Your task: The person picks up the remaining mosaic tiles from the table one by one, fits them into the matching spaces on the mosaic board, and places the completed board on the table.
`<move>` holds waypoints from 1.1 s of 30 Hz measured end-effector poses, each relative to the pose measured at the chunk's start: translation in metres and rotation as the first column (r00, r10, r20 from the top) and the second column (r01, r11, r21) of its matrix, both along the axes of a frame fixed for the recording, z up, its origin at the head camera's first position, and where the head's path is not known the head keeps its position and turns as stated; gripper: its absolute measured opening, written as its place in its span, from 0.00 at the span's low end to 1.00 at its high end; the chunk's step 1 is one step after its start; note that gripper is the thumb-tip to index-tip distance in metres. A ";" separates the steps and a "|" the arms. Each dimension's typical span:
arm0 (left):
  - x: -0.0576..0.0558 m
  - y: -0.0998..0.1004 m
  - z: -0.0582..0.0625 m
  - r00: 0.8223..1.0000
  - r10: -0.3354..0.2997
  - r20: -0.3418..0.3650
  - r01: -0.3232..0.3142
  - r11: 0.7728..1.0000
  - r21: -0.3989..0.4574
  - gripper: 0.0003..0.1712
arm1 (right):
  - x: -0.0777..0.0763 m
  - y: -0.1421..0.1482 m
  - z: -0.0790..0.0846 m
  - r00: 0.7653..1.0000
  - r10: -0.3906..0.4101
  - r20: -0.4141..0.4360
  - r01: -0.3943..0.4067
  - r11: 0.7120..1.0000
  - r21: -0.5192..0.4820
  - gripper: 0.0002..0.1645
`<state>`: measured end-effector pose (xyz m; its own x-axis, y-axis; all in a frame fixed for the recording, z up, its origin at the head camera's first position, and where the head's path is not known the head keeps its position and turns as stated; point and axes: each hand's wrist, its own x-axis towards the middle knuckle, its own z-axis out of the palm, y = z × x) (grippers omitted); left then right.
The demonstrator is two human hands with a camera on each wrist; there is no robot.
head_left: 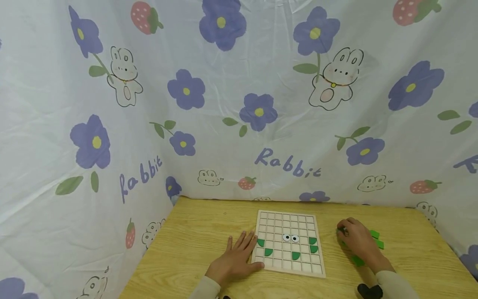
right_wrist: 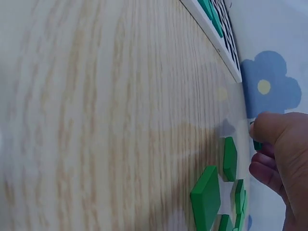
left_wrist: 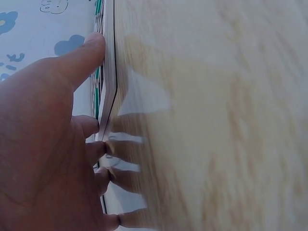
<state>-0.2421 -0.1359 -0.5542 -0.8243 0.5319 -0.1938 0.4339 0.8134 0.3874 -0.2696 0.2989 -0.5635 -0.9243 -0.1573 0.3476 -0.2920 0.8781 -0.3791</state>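
Note:
A wooden grid board (head_left: 276, 227) lies on the table. Two round googly-eye pieces (head_left: 295, 238) sit side by side near its middle. Several green rounded pieces (head_left: 296, 256) lie in its lower squares. My left hand (head_left: 236, 261) rests at the board's left edge, fingers spread and thumb on its near corner. In the left wrist view, the thumb (left_wrist: 86, 57) and fingertips touch the board's side (left_wrist: 109, 62). My right hand (head_left: 356, 238) is right of the board, above loose green pieces. In the right wrist view it pinches a small green piece (right_wrist: 257, 144), mostly hidden by the thumb.
Loose green tiles (right_wrist: 206, 199) lie on the wooden table (head_left: 201, 224) under and beside my right hand; some are partly hidden. A white patterned cloth (head_left: 224, 166) hangs behind the table and along its left side.

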 end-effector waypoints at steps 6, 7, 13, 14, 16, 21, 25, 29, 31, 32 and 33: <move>0.000 -0.002 0.000 1.000 -0.008 0.011 0.008 1.000 0.015 0.55 | 0.003 -0.006 0.003 0.999 0.011 -0.035 -0.012 1.000 -0.014 0.08; 0.000 -0.002 0.000 1.000 -0.008 0.014 0.008 1.000 0.018 0.55 | 0.003 -0.007 0.004 0.999 0.016 -0.045 -0.017 1.000 -0.014 0.09; -0.002 -0.002 0.001 1.000 -0.013 0.021 0.012 1.000 0.024 0.55 | 0.001 -0.019 0.011 0.984 0.068 -0.167 -0.070 0.998 -0.002 0.10; -0.002 -0.002 0.001 1.000 -0.014 0.019 0.013 1.000 0.023 0.56 | 0.000 -0.022 0.012 0.978 0.080 -0.194 -0.082 0.997 0.001 0.10; -0.002 -0.002 0.001 1.000 -0.014 0.014 0.014 1.000 0.023 0.56 | -0.001 -0.028 0.014 0.963 0.103 -0.248 -0.103 0.995 0.012 0.11; 0.000 -0.002 0.001 1.000 -0.007 0.008 0.007 1.000 0.021 0.56 | -0.005 -0.044 0.018 0.927 0.134 -0.351 -0.127 0.991 0.041 0.13; 0.001 -0.002 0.001 1.000 -0.002 0.008 0.001 1.000 0.023 0.56 | -0.005 -0.057 0.021 0.910 0.152 -0.385 -0.147 0.988 0.043 0.14; 0.000 -0.002 0.000 1.000 -0.006 0.011 0.006 1.000 0.024 0.56 | -0.005 -0.070 0.025 0.913 0.165 -0.374 -0.166 0.986 0.030 0.14; 0.000 -0.002 0.000 1.000 -0.008 0.013 0.008 1.000 0.027 0.56 | -0.005 -0.076 0.026 0.911 0.173 -0.375 -0.176 0.984 0.028 0.14; 0.000 -0.002 0.000 1.000 -0.009 0.012 0.009 1.000 0.026 0.56 | -0.005 -0.079 0.026 0.906 0.181 -0.383 -0.183 0.983 0.031 0.14; 0.000 -0.002 -0.001 1.000 -0.010 0.011 0.010 1.000 0.027 0.56 | -0.006 -0.081 0.026 0.898 0.191 -0.395 -0.193 0.981 0.036 0.14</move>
